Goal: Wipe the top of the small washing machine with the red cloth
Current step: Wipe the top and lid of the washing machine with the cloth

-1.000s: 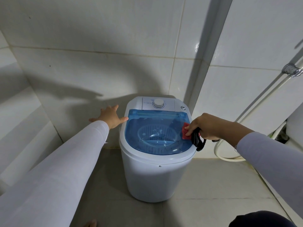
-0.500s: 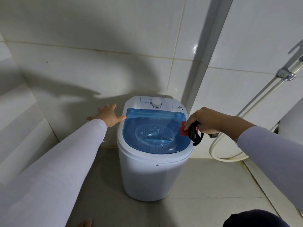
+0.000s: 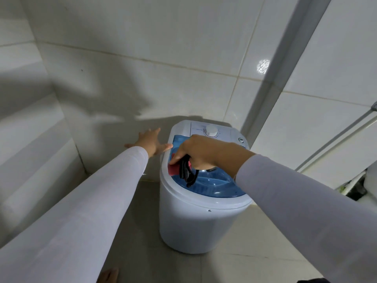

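A small white washing machine (image 3: 195, 221) stands on the floor in a tiled corner; its clear blue lid (image 3: 212, 184) is closed and a white dial (image 3: 211, 131) sits at the back. My right hand (image 3: 199, 152) grips the red cloth (image 3: 174, 167) and presses it on the left part of the lid, next to the white rim. A black looped cord (image 3: 186, 173) hangs from the same hand. My left hand (image 3: 150, 141) is spread flat, its fingertips touching the machine's left rim.
Tiled walls close in behind and on the left. A pale hose and pipe (image 3: 334, 144) run along the right wall. Grey floor tiles (image 3: 142, 201) lie around the machine. A bare foot (image 3: 108, 275) shows at the bottom edge.
My right hand has swept the red cloth from the lid's right edge across to its left side. The camera has shifted, so the machine sits more to the right. The left hand stays put.
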`<state>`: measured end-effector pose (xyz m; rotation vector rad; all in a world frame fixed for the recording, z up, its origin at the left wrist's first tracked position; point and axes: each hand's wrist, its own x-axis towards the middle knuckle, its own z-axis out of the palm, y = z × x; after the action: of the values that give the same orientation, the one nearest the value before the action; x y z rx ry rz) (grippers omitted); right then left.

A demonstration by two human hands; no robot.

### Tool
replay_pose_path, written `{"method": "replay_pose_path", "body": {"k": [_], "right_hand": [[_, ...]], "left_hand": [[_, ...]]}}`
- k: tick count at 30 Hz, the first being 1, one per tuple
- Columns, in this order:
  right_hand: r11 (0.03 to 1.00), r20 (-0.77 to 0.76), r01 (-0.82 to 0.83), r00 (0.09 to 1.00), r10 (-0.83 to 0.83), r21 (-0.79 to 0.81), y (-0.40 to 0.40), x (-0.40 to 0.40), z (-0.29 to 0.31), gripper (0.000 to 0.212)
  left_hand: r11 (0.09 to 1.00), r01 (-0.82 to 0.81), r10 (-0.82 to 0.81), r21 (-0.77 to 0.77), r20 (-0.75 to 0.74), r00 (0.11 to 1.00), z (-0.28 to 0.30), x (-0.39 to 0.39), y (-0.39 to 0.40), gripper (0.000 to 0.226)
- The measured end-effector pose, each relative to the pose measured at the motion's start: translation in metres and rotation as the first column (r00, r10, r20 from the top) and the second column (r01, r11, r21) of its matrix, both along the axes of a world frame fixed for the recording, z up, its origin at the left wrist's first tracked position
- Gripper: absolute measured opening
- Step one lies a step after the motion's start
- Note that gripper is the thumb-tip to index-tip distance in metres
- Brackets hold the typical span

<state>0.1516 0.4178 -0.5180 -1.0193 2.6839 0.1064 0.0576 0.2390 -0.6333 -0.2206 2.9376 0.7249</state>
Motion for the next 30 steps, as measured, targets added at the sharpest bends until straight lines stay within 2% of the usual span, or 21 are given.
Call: {"method": "replay_pose_path", "body": {"k": [4,12,30], "right_hand": [[0.991,0.002,-0.059,0.998,0.059,0.121,-0.013,-0.002,-0.020,0.060],[0.977,-0.023,-0.079,0.996,0.085,0.196,-0.007,-0.006,-0.020,0.053],[0.952,-0.038,0.100,0.995,-0.093,0.289,0.077,0.005,-0.007,0.050]], "left_hand": [[1.000,0.005,-0.005,0.011,-0.016,1.000,-0.001,0.002,0.001,0.098],[1.000,0.004,-0.003,0.024,-0.016,1.000,-0.001,0.004,0.001,0.099],[1.000,-0.009,0.008,-0.028,-0.033,0.999,0.002,0.013,0.005,0.089]]}}
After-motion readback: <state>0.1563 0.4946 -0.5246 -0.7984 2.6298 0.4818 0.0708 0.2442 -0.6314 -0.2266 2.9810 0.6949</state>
